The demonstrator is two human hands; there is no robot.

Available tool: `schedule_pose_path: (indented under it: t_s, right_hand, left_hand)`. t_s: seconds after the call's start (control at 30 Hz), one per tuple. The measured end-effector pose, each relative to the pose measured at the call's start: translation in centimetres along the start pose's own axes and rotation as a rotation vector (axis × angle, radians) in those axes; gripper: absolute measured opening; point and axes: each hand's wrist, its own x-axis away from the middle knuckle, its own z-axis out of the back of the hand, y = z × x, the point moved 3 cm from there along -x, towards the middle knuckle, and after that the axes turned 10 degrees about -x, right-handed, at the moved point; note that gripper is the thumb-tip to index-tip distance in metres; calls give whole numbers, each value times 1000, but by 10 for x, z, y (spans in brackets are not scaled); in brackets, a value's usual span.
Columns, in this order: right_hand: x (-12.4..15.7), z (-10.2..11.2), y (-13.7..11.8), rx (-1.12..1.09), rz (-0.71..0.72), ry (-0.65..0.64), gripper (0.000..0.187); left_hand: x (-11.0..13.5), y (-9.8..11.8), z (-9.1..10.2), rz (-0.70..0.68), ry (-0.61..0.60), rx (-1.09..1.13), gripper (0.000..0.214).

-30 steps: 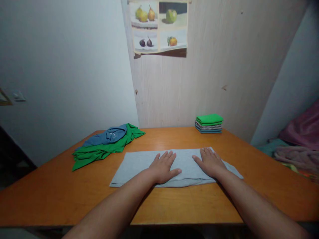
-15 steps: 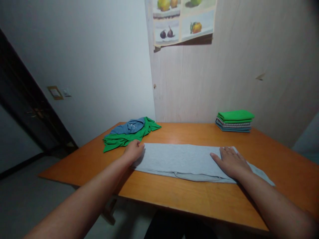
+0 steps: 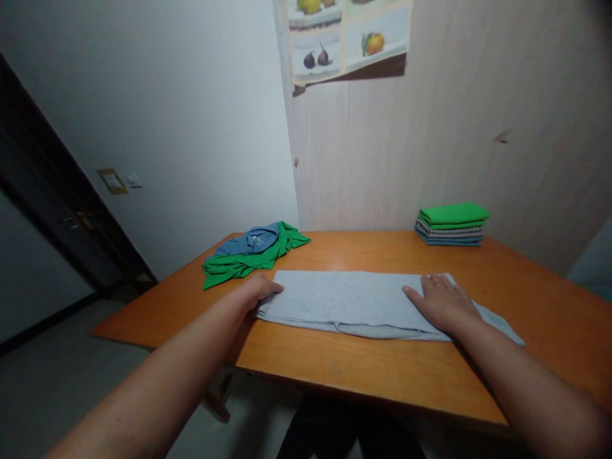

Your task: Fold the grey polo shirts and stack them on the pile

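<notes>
A light grey T-shirt [image 3: 342, 299] lies folded into a long strip across the table in front of me. My left hand [image 3: 258, 290] grips its left end, thumb on top and the other fingers hidden beneath or behind the cloth. Over the right part, my right hand [image 3: 442, 303] rests flat with its fingers stretched out and thumb apart. Beyond that hand a loose flap of the grey cloth sticks out to the right. Along the near side, the folded layers show a slight gap.
On the wooden table [image 3: 335, 370], a loose heap of a green garment [image 3: 248, 262] and a blue garment [image 3: 234, 245] lies at the back left. A stack of folded clothes [image 3: 452, 224], green on top, stands at the back right. Walls rise behind the table.
My left hand has shifted its hold at the T-shirt's left end, its thumb now lying over the top. The right hand stays flat in place. The view has shifted slightly.
</notes>
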Motion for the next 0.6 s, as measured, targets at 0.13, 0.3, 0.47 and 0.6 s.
schedule_pose_path:
  t_s: [0.13,0.3,0.47,0.6]
  right_hand:
    - [1,2,-3,-27,-8,-1,87]
    - [3,5,-7,-53,-33,-3,87]
    - [4,7,-10,-59,-43,-7,88]
    - [4,8,-11,-63,-51,-15,87]
  left_hand:
    - [3,5,6,14,-32,15,29]
    - [11,19,15,-26,-92,61,27]
    - [22,55,20,-92,-190,123,23]
    - [36,98,16,-189,-213,149,16]
